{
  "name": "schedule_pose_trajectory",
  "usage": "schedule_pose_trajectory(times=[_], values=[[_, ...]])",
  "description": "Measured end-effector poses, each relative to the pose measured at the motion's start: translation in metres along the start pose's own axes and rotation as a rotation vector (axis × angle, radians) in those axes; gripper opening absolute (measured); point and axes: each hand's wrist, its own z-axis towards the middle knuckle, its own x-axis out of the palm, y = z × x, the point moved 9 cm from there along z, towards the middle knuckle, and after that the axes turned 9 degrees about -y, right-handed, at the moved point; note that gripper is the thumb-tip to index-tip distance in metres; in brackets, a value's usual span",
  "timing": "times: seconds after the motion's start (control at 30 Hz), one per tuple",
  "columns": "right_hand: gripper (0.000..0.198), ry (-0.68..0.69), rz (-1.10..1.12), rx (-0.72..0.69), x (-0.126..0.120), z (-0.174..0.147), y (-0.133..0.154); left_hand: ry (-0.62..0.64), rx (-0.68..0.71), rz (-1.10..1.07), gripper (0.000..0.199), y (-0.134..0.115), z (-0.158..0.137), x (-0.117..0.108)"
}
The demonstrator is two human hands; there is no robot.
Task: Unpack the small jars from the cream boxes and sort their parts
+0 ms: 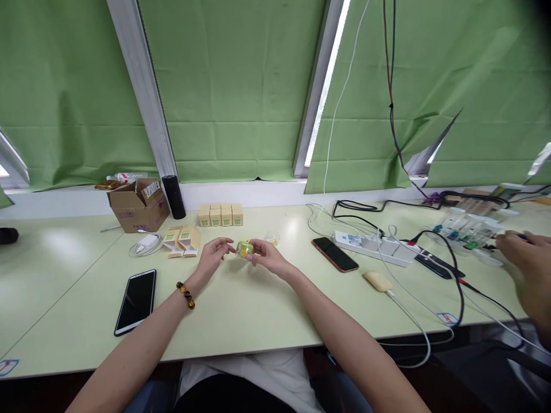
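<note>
Above the table, my right hand (270, 258) holds a small round green-and-yellow item (244, 248) with a shiny, partly clear surface, its thumb and fingers closed on the item's right side. My left hand (214, 253) is at the item's left, fingers loosely bent and apart. Its fingertips are close to the item; whether they touch it I cannot tell. Just behind my right hand a small clear round piece (272, 237) with some yellow in it lies on the table. Two opened kraft paper boxes (181, 241) are left of my left hand.
Several small closed boxes (221, 215) stand in a row behind, near a black cylinder (173, 197) and a cardboard carton (138, 206). Phones (136, 301) lie left and right. A power strip (374, 246) with cables, clear containers (469, 229) and another person's hand (527, 258) are at right.
</note>
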Motion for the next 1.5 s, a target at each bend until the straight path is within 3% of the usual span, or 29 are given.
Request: schedule_pose_trajectory(times=[0.13, 0.23, 0.57, 0.7, 0.8, 0.93, 1.03, 1.1, 1.33, 1.5], values=[[0.048, -0.120, 0.117, -0.091, -0.008, -0.002, 0.010, 0.237, -0.264, -0.459, 0.039, 0.008, -0.024, 0.034], [0.047, -0.147, 0.065, -0.156, -0.008, -0.004, 0.015, 0.366, -0.309, -0.678, 0.037, -0.006, -0.040, 0.054], [0.051, -0.038, 0.096, -0.201, 0.006, -0.010, 0.015, 0.388, -0.253, -0.750, 0.037, -0.018, -0.048, 0.059], [0.058, -0.067, 0.088, -0.204, 0.006, -0.012, 0.016, 0.301, -0.170, -0.669, 0.040, -0.017, -0.041, 0.053], [0.063, -0.129, 0.089, -0.183, 0.003, -0.013, 0.014, 0.081, -0.030, -0.502, 0.052, -0.016, -0.030, 0.034], [0.059, -0.135, 0.126, -0.177, 0.006, -0.014, 0.013, -0.190, 0.335, -0.148, 0.048, -0.033, -0.031, 0.003], [0.059, -0.113, 0.144, -0.192, 0.010, -0.015, 0.015, -0.229, 0.624, 0.080, 0.035, -0.051, -0.046, -0.002], [0.058, -0.094, 0.144, -0.193, 0.012, -0.015, 0.015, -0.220, 0.726, 0.160, 0.031, -0.054, -0.053, -0.002], [0.054, -0.057, 0.165, -0.193, 0.016, -0.015, 0.012, -0.218, 0.711, 0.254, 0.028, -0.046, -0.055, 0.001], [0.054, -0.056, 0.180, -0.189, 0.017, -0.015, 0.011, -0.281, 0.708, 0.222, 0.036, -0.048, -0.056, -0.002]])
